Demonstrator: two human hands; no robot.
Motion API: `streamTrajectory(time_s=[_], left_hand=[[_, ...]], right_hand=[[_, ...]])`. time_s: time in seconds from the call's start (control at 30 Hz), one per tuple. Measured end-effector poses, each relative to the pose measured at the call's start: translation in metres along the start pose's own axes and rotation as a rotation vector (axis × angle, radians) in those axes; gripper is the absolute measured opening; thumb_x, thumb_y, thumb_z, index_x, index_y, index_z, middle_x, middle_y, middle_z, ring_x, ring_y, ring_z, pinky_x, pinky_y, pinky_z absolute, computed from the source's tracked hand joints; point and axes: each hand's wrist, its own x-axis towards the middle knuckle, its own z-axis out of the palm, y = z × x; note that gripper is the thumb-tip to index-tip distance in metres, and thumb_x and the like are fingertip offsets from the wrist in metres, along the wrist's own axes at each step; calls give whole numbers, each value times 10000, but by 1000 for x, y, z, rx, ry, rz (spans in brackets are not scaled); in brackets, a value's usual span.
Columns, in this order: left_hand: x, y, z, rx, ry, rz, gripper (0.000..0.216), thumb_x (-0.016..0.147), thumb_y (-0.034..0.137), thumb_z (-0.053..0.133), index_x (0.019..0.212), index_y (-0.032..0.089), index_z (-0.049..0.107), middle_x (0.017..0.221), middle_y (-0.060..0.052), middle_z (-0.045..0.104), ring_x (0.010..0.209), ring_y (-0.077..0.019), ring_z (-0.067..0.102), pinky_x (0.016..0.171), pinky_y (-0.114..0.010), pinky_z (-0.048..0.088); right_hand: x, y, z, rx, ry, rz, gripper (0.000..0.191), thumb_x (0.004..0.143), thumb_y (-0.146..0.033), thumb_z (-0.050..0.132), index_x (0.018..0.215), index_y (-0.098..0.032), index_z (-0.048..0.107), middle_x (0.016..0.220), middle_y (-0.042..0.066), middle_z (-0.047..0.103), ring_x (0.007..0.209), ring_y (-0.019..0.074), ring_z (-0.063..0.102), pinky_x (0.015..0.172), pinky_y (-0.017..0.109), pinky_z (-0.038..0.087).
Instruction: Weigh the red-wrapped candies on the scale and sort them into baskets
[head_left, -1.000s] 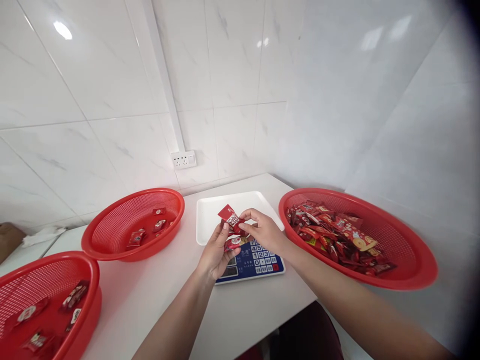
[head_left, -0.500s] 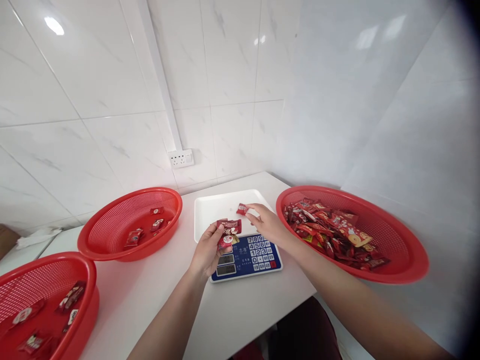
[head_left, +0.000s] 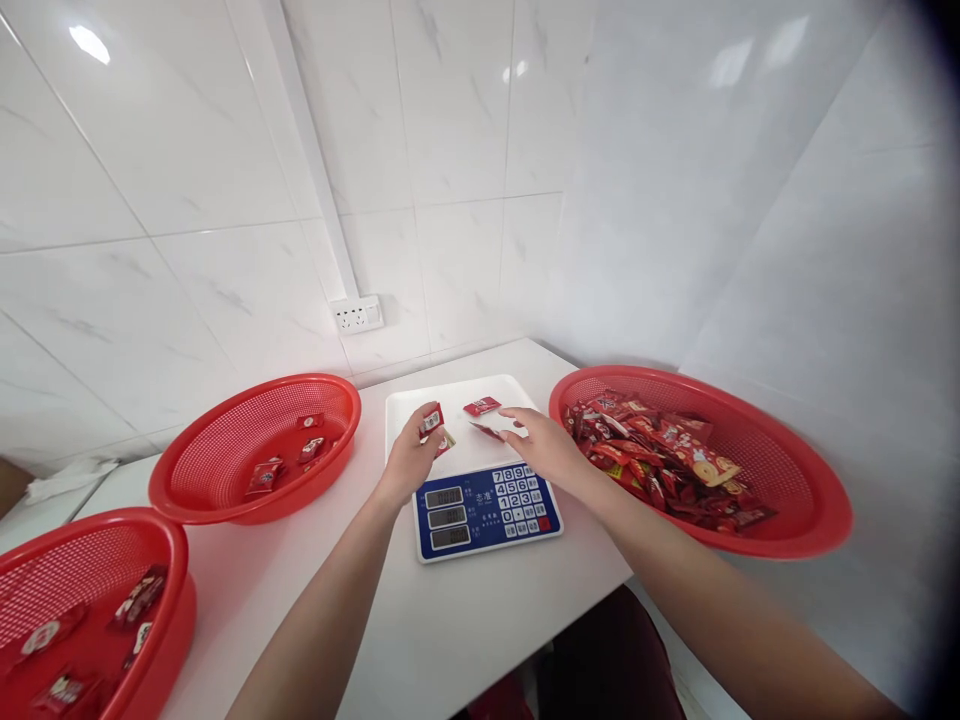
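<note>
A blue-faced digital scale [head_left: 484, 505] with a white weighing tray [head_left: 409, 405] stands on the white table. My left hand [head_left: 411, 460] is closed on small red snack packets [head_left: 433, 420] over the tray's left part. My right hand [head_left: 541, 445] hovers over the tray's right side with its fingers loosely spread, fingertips touching a red packet [head_left: 487, 431] that lies on the tray. Another red packet [head_left: 481, 406] lies on the tray just behind it.
A red mesh basket [head_left: 780, 520] heaped with red snack packets sits to the right. Two more red baskets, one at mid left [head_left: 195, 470] and one at the near left [head_left: 90, 540], each hold several packets. Tiled walls close off the corner; a wall socket [head_left: 357, 315] is behind.
Both hands moved forward from above the keypad to over the tray. My right hand has laid red packets on the tray and opened. My left hand still grips packets.
</note>
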Motion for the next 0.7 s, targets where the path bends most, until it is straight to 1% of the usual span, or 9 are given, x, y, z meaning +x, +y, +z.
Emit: streamTrajectory(time_s=[0.07,0.13,0.2,0.27,0.33,0.4,0.47,0.6,0.7], left_hand=[[6,-1,-5,127,-17,25,510,769,294,605,1261,222,495,1289,-114,543,1175,-270,505,1000,-437,359],[8,-4,-9,255,-17,55,524,740,277,634,1243,191,516,1395,-138,439,1323,-318,320,1074,-483,218],[7,-8,-12,370,-21,93,482,738,267,630,1206,188,546,1456,-125,356,1396,-321,115,1104,-500,84],[5,-14,-12,463,-59,129,381,758,274,607,1134,219,594,1439,-93,394,1405,-311,59,1104,-510,24],[4,-18,-9,532,-131,154,271,781,292,583,1042,248,640,1361,-75,499,1393,-327,135,1092,-541,33],[2,-20,-4,582,-200,172,228,800,313,561,998,257,659,1303,-76,556,1374,-353,194,1072,-586,41],[2,-20,4,611,-258,198,241,825,328,527,1017,262,656,1309,-78,552,1373,-355,200,1062,-608,43],[2,-16,14,622,-382,262,290,870,354,456,1105,307,619,1349,-50,520,1378,-282,226,1080,-556,144],[-1,-9,14,632,-378,283,354,872,377,452,1191,283,575,1423,-76,426,1391,-272,182,1093,-533,145]], right_hand=[[-6,2,-7,-39,-2,-10,338,843,-298,494,1166,-248,577,1223,70,591,1042,222,583,844,372,491],[-14,3,-18,-69,-6,11,331,849,-301,481,1158,-239,583,1196,77,606,1033,224,588,834,365,495],[-24,5,-30,-111,9,37,326,845,-286,479,1147,-233,591,1190,80,612,1045,231,585,864,374,480],[-34,9,-41,-153,25,44,325,840,-278,477,1140,-234,595,1199,79,610,1075,242,571,909,396,451],[-43,14,-50,-187,24,44,324,843,-292,470,1137,-236,595,1205,78,607,1095,251,559,935,417,432],[-52,18,-55,-211,8,55,323,848,-314,460,1130,-232,595,1201,80,608,1101,255,554,937,423,433],[-58,21,-58,-222,0,70,322,849,-335,455,1119,-233,599,1195,77,612,1106,255,551,935,417,439],[-67,27,-62,-243,13,65,345,854,-367,433,1126,-238,600,1209,71,609,1120,257,548,945,408,436],[-72,37,-75,-314,16,100,363,851,-368,424,1139,-237,602,1214,70,611,1118,266,554,943,415,435]])
